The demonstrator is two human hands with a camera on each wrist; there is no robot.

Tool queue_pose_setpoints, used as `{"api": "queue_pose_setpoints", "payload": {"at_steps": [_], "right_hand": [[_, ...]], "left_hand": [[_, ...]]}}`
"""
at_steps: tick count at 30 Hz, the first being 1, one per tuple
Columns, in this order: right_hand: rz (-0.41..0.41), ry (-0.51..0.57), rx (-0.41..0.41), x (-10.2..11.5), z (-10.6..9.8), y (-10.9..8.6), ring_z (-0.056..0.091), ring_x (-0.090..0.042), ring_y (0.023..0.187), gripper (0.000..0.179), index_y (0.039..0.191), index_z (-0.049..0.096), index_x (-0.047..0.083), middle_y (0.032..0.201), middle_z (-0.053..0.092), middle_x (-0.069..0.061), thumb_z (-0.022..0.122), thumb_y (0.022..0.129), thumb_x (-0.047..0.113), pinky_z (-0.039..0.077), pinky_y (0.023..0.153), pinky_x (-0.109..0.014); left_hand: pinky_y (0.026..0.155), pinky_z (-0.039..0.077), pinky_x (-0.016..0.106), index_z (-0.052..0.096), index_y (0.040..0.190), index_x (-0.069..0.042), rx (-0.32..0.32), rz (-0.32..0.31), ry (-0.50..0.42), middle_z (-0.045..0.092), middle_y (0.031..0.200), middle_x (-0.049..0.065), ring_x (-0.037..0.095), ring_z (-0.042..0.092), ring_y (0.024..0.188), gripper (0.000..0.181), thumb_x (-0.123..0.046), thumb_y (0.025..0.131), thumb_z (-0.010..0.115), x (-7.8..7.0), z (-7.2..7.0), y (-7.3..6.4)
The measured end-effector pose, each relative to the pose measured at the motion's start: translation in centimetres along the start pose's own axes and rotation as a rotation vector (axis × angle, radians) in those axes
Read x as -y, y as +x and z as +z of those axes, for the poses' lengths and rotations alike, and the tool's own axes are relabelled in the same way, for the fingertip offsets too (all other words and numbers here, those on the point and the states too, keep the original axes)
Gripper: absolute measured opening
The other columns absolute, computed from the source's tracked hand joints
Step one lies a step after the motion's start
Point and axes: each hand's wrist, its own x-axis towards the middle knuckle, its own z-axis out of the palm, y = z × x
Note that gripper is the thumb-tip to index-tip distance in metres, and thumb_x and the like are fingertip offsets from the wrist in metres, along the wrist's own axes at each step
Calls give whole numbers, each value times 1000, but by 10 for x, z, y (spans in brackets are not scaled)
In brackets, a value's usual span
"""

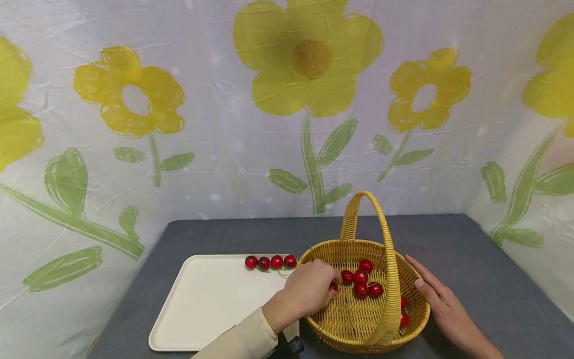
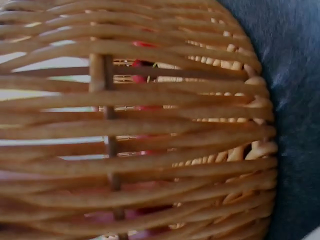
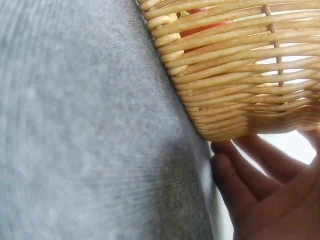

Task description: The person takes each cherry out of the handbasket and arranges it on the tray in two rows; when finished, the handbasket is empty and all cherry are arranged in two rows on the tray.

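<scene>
In the head view my left hand [image 1: 309, 286] reaches over the left rim of a yellow wicker basket [image 1: 347, 316] with a tall arched handle. Its thumb and fingers pinch a dark red cherry [image 1: 333, 285], partly covered by the hand. Several more cherries [image 1: 360, 276] lie on the basket floor to the right of those fingers, and others [image 1: 403, 318] show behind the handle. My right hand [image 1: 444, 304] rests against the basket's right outer side, fingers extended and thumb by the rim. In the right wrist view its fingers [image 3: 255, 170] touch the weave low down.
A cream rectangular tray [image 1: 215, 299] lies left of the basket, with a row of cherries [image 1: 276, 262] along its far edge. Dark grey cloth [image 1: 251, 232] covers the table. Behind it hangs a flower-printed sheet [image 1: 215, 164].
</scene>
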Motion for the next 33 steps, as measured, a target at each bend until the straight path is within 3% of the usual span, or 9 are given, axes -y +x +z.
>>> {"api": "queue_pose_setpoints", "payload": {"at_steps": [3,8,14,20,23,29,33], "right_hand": [[-4,-2,1,1,0,1,36,-51,156,58,177,23,30,179,30,-16,34,121,43,56,91,-18],[-5,5,5,2,0,1,36,-52,157,58,177,22,29,179,29,-17,34,121,42,57,91,-19],[7,9,4,3,1,2,34,-51,158,56,175,23,37,179,29,-16,34,121,44,55,92,-17],[10,3,1,2,1,1,34,-51,157,55,175,22,40,179,30,-16,34,121,44,56,92,-18],[5,16,14,1,0,1,33,-53,158,56,175,21,38,179,28,-19,34,121,42,57,91,-20],[13,38,24,-1,0,0,31,-53,158,56,176,21,37,180,26,-17,33,122,43,57,91,-20],[19,36,22,-2,0,2,32,-51,158,56,175,21,39,180,27,-15,33,121,44,56,92,-18]], "left_hand": [[73,62,25,85,116,-21,-47,-7,-83,82,114,-7,10,77,100,21,-13,97,80,1,0,-1],[101,62,31,79,129,-13,-158,8,-217,77,133,1,17,73,124,33,-10,96,82,4,-1,-4],[96,62,28,80,121,-9,-246,76,-492,79,124,2,14,74,116,25,-8,97,84,8,-11,-17],[92,64,25,80,121,-14,-147,125,-882,77,129,3,10,75,113,29,2,97,78,10,-30,-42],[95,64,26,80,123,-14,-108,131,-999,76,131,8,11,75,115,30,1,97,77,15,-37,-55],[97,65,31,79,124,-3,-108,126,-1120,74,131,22,14,74,118,23,-7,101,77,30,-44,-79],[99,65,35,77,127,-2,-146,81,-1126,73,130,26,19,76,116,28,-3,99,78,45,-49,-94]]}}
